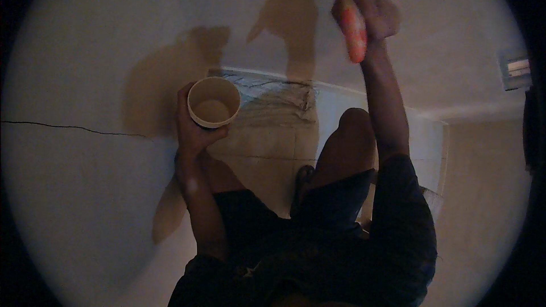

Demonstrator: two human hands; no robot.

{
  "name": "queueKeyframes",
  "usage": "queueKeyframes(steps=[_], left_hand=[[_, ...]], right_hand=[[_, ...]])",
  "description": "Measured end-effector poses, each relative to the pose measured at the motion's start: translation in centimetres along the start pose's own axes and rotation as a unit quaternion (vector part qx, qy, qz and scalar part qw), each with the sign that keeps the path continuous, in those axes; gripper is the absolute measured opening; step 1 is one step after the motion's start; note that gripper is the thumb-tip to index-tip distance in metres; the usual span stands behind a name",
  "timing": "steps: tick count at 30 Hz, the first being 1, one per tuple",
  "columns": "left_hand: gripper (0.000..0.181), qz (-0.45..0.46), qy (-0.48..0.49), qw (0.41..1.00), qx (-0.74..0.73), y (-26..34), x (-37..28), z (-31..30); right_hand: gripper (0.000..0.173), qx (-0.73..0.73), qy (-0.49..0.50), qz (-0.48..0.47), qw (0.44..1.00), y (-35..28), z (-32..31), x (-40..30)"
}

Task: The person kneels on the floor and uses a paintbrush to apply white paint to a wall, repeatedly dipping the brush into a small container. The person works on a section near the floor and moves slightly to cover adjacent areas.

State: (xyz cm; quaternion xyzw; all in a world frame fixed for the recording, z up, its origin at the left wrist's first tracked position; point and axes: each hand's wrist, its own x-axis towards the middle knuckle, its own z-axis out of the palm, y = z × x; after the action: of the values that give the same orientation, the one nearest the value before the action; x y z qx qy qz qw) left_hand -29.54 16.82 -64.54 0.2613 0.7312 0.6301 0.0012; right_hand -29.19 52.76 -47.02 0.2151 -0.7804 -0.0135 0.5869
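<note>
My left hand point(187, 134) grips a cream plastic tub point(214, 88) from its left side, with the thumb low along the near side. The tub's open mouth faces up at me, and its pale inside shows down to the bottom. Raised ahead at the top of the view, my right hand point(375, 8) is closed around an orange-red handle point(356, 38). The tool's working end lies hidden or beyond the top edge, so its kind is unclear. Close by that hand is a pale wall point(439, 30), which bears shadows of my arm and hand.
Another pale wall point(76, 72) rises at the left, crossed by a thin dark line point(81, 127). A crumpled sheet point(277, 100) lies on the tiled floor point(264, 170) at the wall's foot. My knees are bent below my hands. A small framed opening point(517, 69) is at the far right.
</note>
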Motion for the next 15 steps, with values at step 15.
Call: queueKeyframes(steps=[15], left_hand=[[0.101, 0.005, 0.003, 1.000, 0.010, 0.0, 0.0, 0.9]], right_hand=[[0.027, 0.176, -0.031, 0.144, 0.973, 1.0, 3.3, -6.9]])
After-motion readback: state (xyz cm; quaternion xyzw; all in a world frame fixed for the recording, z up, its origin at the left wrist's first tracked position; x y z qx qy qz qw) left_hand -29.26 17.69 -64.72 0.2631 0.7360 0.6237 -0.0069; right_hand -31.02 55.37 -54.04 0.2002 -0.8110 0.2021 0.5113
